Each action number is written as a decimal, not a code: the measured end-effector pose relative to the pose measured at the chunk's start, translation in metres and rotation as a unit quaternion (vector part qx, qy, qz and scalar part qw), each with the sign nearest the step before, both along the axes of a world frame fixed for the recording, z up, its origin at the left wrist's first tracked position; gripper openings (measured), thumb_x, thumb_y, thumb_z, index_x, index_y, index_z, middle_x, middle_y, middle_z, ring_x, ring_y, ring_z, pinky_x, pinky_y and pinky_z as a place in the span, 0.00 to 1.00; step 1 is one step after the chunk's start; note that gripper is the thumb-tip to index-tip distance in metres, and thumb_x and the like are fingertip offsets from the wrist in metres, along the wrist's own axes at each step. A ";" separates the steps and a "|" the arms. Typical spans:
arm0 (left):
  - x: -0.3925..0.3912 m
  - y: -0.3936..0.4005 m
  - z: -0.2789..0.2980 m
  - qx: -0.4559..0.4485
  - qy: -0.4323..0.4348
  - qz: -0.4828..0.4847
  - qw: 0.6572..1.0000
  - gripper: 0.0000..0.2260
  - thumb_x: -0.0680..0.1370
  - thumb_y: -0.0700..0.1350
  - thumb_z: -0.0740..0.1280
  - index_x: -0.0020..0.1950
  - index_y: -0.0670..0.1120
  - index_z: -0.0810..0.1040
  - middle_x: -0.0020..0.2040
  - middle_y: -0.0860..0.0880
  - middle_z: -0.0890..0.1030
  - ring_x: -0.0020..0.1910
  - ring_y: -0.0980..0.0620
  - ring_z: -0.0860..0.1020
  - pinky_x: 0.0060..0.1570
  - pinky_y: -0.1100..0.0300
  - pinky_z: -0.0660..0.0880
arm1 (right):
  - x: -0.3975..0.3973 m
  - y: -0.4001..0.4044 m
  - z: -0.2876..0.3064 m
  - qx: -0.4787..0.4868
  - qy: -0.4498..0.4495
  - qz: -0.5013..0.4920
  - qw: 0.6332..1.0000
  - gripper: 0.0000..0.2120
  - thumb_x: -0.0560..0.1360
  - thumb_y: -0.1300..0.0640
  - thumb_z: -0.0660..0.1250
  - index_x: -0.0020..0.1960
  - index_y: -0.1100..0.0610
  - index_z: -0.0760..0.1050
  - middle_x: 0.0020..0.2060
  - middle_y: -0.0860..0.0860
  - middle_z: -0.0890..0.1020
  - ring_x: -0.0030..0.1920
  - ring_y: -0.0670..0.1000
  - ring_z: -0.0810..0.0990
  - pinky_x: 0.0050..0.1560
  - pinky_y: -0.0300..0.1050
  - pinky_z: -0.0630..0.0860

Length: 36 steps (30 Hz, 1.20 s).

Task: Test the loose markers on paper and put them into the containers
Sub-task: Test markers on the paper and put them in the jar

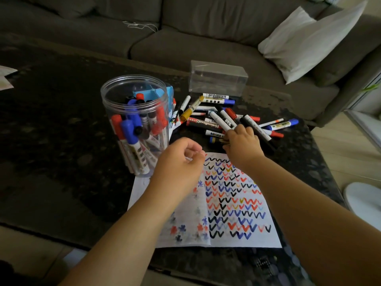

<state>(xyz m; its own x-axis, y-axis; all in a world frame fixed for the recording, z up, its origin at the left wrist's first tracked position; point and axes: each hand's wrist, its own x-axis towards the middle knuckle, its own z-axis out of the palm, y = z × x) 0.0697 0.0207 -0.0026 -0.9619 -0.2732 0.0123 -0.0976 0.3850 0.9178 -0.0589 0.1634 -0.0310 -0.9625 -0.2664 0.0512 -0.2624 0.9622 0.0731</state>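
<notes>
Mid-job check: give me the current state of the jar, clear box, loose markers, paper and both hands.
Jar: upright, open, partly filled with markers.
Clear box: looks empty.
Loose markers: piled on the table, capped.
Paper: flat, covered in test ticks.
Left hand: loosely curled, holding nothing.
Right hand: reaching into the pile; grip unclear.

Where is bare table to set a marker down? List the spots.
Bare table lies left of the jar, and right of the paper toward the edge. Crowded: the marker pile between jar and clear box, where the right hand reaches.

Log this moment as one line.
right hand: reaching into marker pile | left hand: empty above paper | jar: part-filled
</notes>
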 end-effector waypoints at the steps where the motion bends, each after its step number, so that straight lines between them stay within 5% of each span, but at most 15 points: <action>1: 0.000 0.000 0.000 0.000 0.000 -0.001 1.000 0.03 0.77 0.47 0.64 0.48 0.53 0.76 0.44 0.55 0.79 0.41 0.59 0.78 0.41 0.63 0.75 | -0.001 -0.001 0.000 0.008 0.001 0.001 1.000 0.22 0.78 0.50 0.62 0.70 0.54 0.64 0.66 0.54 0.67 0.66 0.57 0.65 0.64 0.52 0.65; 11: 0.008 0.000 0.000 -0.008 -0.001 -0.016 1.000 0.03 0.77 0.46 0.64 0.46 0.54 0.76 0.44 0.55 0.80 0.43 0.57 0.79 0.45 0.57 0.78 | -0.002 -0.001 0.005 0.091 0.011 0.054 0.994 0.17 0.78 0.52 0.62 0.67 0.52 0.68 0.64 0.52 0.70 0.65 0.55 0.66 0.65 0.51 0.62; 17: 0.008 -0.005 -0.004 -0.014 -0.060 0.012 0.998 0.05 0.78 0.48 0.62 0.47 0.51 0.77 0.44 0.53 0.81 0.44 0.55 0.79 0.47 0.56 0.78 | 0.046 0.006 0.028 -0.151 0.090 0.130 0.976 0.16 0.79 0.52 0.61 0.65 0.54 0.71 0.56 0.52 0.79 0.57 0.53 0.76 0.57 0.47 0.73; 21: 0.008 0.004 0.002 0.183 -0.184 -0.003 0.966 0.14 0.81 0.51 0.58 0.44 0.45 0.78 0.40 0.47 0.84 0.39 0.49 0.82 0.50 0.51 0.78 | 0.100 0.016 0.026 -0.218 0.154 0.258 0.928 0.14 0.77 0.53 0.59 0.59 0.57 0.75 0.44 0.52 0.82 0.42 0.52 0.81 0.41 0.48 0.79; 24: 0.013 0.010 0.007 0.371 -0.244 -0.072 0.893 0.17 0.80 0.53 0.58 0.41 0.42 0.78 0.34 0.45 0.83 0.33 0.49 0.80 0.37 0.56 0.75 | 0.132 0.029 0.012 -0.216 0.159 0.309 0.912 0.14 0.77 0.56 0.62 0.62 0.54 0.71 0.43 0.51 0.80 0.42 0.50 0.78 0.44 0.42 0.74; 27: 0.016 0.012 0.004 0.392 -0.218 -0.109 0.887 0.10 0.79 0.45 0.62 0.43 0.42 0.80 0.36 0.46 0.83 0.34 0.51 0.80 0.42 0.56 0.74 | 0.154 0.039 0.007 -0.211 0.159 0.323 0.909 0.14 0.77 0.59 0.61 0.62 0.52 0.70 0.48 0.51 0.81 0.46 0.50 0.78 0.48 0.39 0.72; 29: 0.018 0.014 0.002 0.391 -0.198 -0.124 0.890 0.07 0.78 0.41 0.63 0.46 0.41 0.80 0.38 0.45 0.84 0.37 0.51 0.81 0.45 0.56 0.74 | 0.163 0.043 0.005 -0.231 0.148 0.315 0.908 0.16 0.76 0.62 0.60 0.62 0.50 0.71 0.50 0.49 0.81 0.48 0.47 0.78 0.50 0.37 0.73; 32: 0.019 0.017 -0.002 0.377 -0.150 -0.129 0.905 0.06 0.77 0.39 0.64 0.48 0.41 0.80 0.40 0.44 0.84 0.42 0.50 0.81 0.49 0.56 0.76 | 0.173 0.040 0.009 -0.413 0.044 0.187 0.890 0.18 0.76 0.64 0.61 0.58 0.42 0.71 0.48 0.41 0.81 0.48 0.42 0.80 0.49 0.39 0.77; 34: 0.021 0.020 -0.005 0.354 -0.112 -0.125 0.920 0.06 0.76 0.40 0.66 0.50 0.42 0.81 0.45 0.44 0.84 0.50 0.46 0.80 0.58 0.49 0.74 | 0.172 0.031 0.013 -0.545 -0.057 0.058 0.835 0.08 0.79 0.57 0.61 0.53 0.44 0.72 0.43 0.45 0.84 0.43 0.48 0.82 0.48 0.47 0.78; 36: 0.025 0.025 -0.005 0.345 -0.088 -0.131 0.925 0.07 0.74 0.40 0.67 0.51 0.44 0.80 0.47 0.45 0.84 0.50 0.48 0.80 0.57 0.50 0.75 | 0.168 0.022 0.020 -0.615 -0.118 -0.016 0.780 0.04 0.78 0.54 0.61 0.52 0.50 0.73 0.38 0.53 0.84 0.38 0.56 0.81 0.45 0.52 0.78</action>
